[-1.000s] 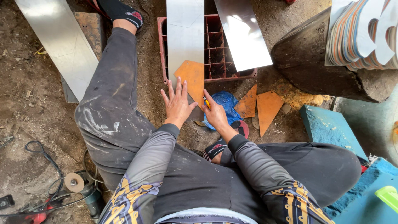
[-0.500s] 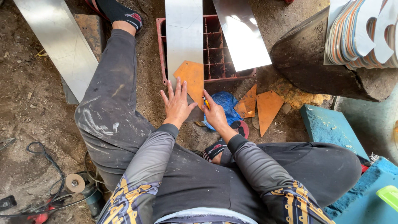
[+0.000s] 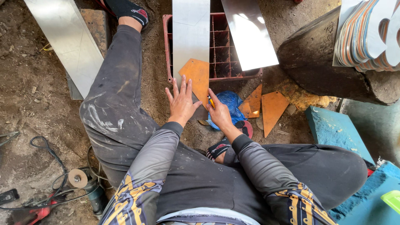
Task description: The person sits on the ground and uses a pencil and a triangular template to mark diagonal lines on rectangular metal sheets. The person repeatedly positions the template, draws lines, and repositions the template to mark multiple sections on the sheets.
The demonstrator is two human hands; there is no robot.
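Head view: metal sheets [image 3: 191, 37] across red crate [image 3: 225, 50].

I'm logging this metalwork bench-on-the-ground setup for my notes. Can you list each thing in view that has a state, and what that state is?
left hand: flat, fingers spread, pressing the orange template
right hand: holding a yellow marker at the template's edge
orange template: lying on the metal sheet
metal sheet: resting across the red crate
red crate: open side up, partly covered
angle grinder: lying on the ground, unheld
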